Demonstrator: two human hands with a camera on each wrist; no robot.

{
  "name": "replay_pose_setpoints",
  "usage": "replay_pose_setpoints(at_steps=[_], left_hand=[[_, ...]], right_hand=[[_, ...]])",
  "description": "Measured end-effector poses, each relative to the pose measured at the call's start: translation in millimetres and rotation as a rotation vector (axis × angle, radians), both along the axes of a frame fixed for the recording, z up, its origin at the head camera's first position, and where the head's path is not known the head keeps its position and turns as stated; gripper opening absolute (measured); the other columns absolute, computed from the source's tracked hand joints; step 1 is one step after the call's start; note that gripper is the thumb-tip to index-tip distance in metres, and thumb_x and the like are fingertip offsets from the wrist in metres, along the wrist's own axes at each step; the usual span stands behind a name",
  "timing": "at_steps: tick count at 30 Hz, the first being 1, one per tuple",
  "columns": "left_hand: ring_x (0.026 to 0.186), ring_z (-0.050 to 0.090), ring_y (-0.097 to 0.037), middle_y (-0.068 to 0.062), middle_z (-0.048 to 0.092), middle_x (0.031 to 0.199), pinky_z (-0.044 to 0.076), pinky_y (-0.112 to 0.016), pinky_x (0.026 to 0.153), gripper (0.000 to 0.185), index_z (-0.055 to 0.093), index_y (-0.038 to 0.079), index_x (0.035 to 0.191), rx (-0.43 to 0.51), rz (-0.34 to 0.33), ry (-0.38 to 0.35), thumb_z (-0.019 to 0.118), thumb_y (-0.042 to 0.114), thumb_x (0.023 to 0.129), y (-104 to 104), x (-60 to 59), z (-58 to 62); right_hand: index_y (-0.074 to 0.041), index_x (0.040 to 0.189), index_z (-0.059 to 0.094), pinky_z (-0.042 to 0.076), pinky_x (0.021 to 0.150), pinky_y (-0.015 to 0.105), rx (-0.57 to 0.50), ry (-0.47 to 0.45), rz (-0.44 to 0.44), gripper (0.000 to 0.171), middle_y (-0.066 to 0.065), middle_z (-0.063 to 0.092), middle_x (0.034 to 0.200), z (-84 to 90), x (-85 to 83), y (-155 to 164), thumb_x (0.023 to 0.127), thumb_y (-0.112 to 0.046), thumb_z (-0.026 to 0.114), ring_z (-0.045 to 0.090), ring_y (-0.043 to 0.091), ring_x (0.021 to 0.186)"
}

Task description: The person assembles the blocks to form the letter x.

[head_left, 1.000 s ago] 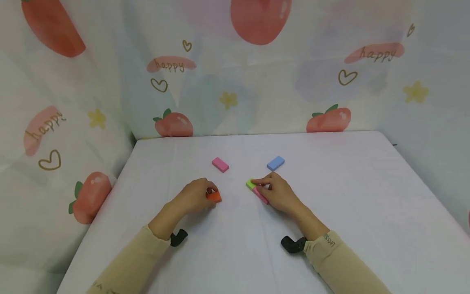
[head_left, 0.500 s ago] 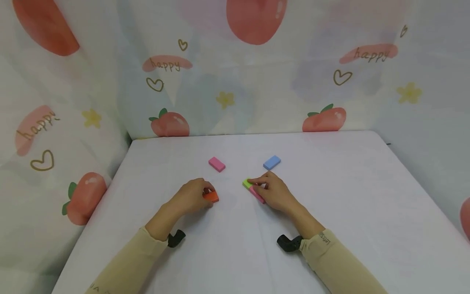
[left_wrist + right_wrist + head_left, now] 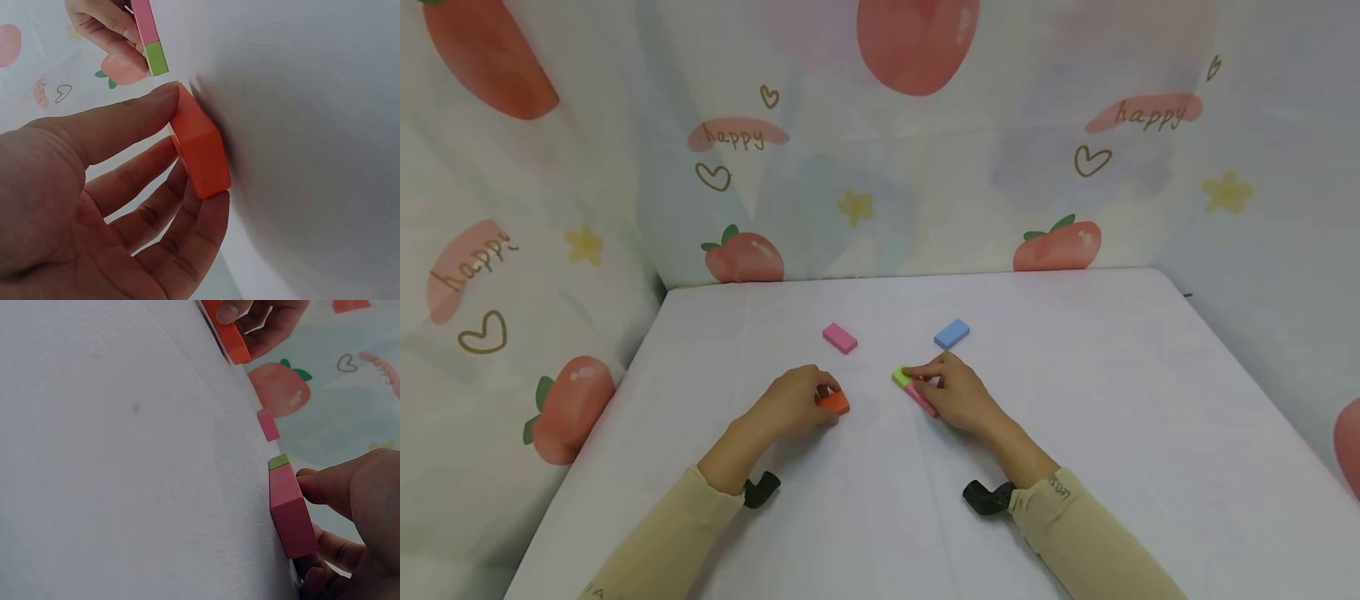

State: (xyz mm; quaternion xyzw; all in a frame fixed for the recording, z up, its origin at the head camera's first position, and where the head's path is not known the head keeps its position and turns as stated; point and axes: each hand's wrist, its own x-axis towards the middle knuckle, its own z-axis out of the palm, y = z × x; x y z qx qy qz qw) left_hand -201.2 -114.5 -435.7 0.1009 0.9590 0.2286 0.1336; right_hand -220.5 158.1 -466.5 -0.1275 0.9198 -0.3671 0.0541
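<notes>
My left hand [image 3: 795,402] pinches an orange block [image 3: 203,147] between its thumb and fingers, low over the white table. To the right, my right hand [image 3: 962,392] holds a pink block [image 3: 290,509] and a green block [image 3: 902,377] that sit end to end in one line. In the left wrist view the right fingertips lie along the side of this pair, near the green end [image 3: 155,58]. The orange block stands apart from the pair, with a strip of tabletop between them.
Farther back on the table [image 3: 1075,350] lie a second pink block [image 3: 840,338] on the left and a blue block [image 3: 952,333] on the right, just beyond my right hand. A patterned cloth [image 3: 940,183] with fruit prints hangs behind the table and along its left side.
The head view has shifted slightly. Both hands keep their hold, and the blocks stay in the same places on the table.
</notes>
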Motion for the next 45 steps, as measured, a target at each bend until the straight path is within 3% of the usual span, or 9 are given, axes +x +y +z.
replay_pose_setpoints(at_steps=[11,23,32,45], left_hand=[[0.088,0.053,-0.013,0.004,0.060,0.096,0.047,-0.028,0.075,0.039,0.068,0.017,0.113,0.019,-0.021,0.000,0.081,0.026,0.078,4,-4.0,-3.4],[0.089,0.053,-0.015,0.003,0.060,0.097,0.047,-0.028,0.075,0.040,0.068,0.017,0.115,0.031,-0.035,-0.008,0.080,0.027,0.079,18,-8.3,0.6],[0.088,0.053,-0.015,0.003,0.060,0.098,0.046,-0.029,0.074,0.040,0.068,0.017,0.115,0.045,-0.031,-0.030,0.080,0.028,0.079,24,-5.4,-4.0],[0.086,0.054,-0.013,0.004,0.061,0.095,0.046,-0.028,0.075,0.040,0.068,0.017,0.115,0.041,-0.051,-0.005,0.080,0.028,0.078,33,-6.6,-4.7]], right_hand=[[-0.030,0.121,0.069,0.040,0.061,0.029,0.004,-0.012,0.005,0.028,0.000,0.056,0.101,-0.9,-1.3,-3,0.094,-0.025,0.063,0.048,0.016,0.077],[-0.029,0.121,0.069,0.040,0.061,0.029,-0.009,-0.004,-0.015,0.028,0.001,0.056,0.101,1.2,-2.7,-1,0.094,-0.024,0.063,0.048,0.016,0.078],[-0.030,0.120,0.069,0.040,0.060,0.029,-0.033,-0.031,-0.016,0.028,0.000,0.055,0.101,-3.3,-0.2,-4,0.093,-0.023,0.064,0.048,0.017,0.078],[-0.030,0.119,0.070,0.039,0.060,0.028,-0.027,-0.004,-0.012,0.027,0.001,0.054,0.100,-4.5,-0.8,-2,0.093,-0.024,0.065,0.048,0.016,0.077]])
